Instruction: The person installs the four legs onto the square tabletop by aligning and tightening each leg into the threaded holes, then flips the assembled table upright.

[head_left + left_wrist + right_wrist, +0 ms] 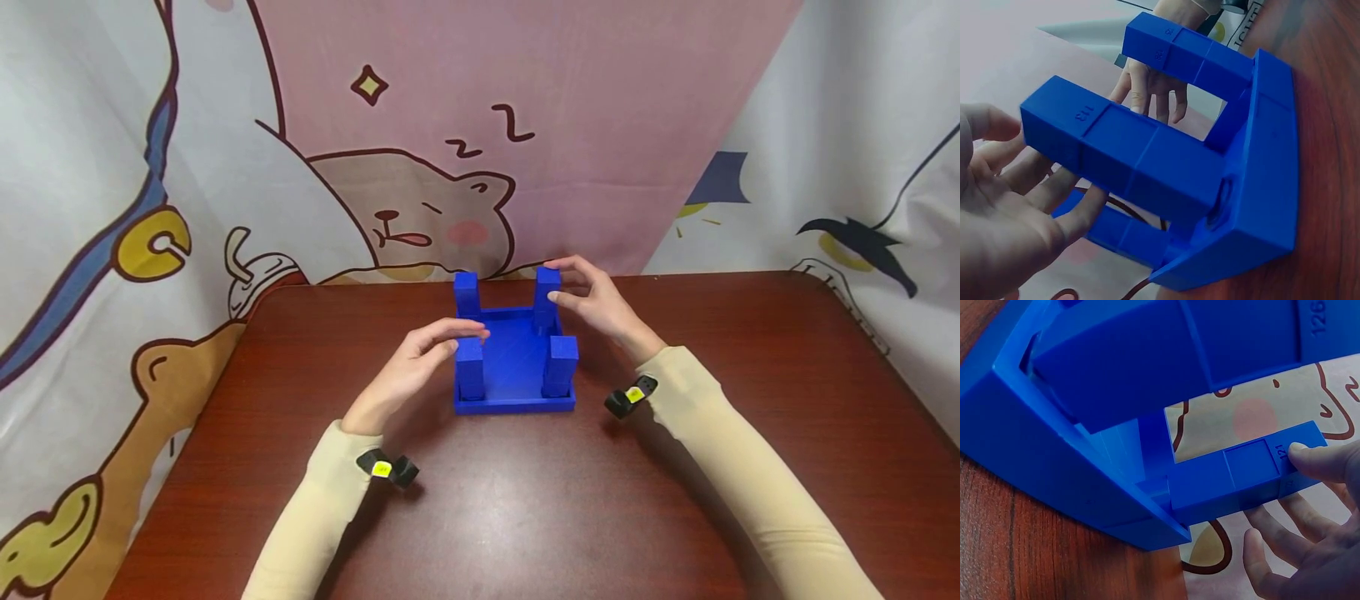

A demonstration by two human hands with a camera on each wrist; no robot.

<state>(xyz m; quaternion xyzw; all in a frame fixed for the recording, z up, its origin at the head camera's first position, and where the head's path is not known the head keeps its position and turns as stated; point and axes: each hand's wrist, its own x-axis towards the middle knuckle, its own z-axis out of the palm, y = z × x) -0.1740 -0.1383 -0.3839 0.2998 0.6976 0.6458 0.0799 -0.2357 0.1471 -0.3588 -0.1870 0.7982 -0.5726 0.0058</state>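
Observation:
Four upright blue posts stand at the corners of a blue square tray on the table. My left hand is at the top of the front-left post, marked 113. Its thumb lies by the near top edge and its fingers reach round the far side, as the left wrist view shows. My right hand holds the back-right post, marked 121, near its top. The thumb presses one face, with fingers behind. Post 113 shows seams between stacked sections.
The front-right post and back-left post stand untouched in their corners. A brown wooden table lies beneath. Behind its back edge hangs a printed cloth with cartoon animals. Black straps with cameras sit on both wrists.

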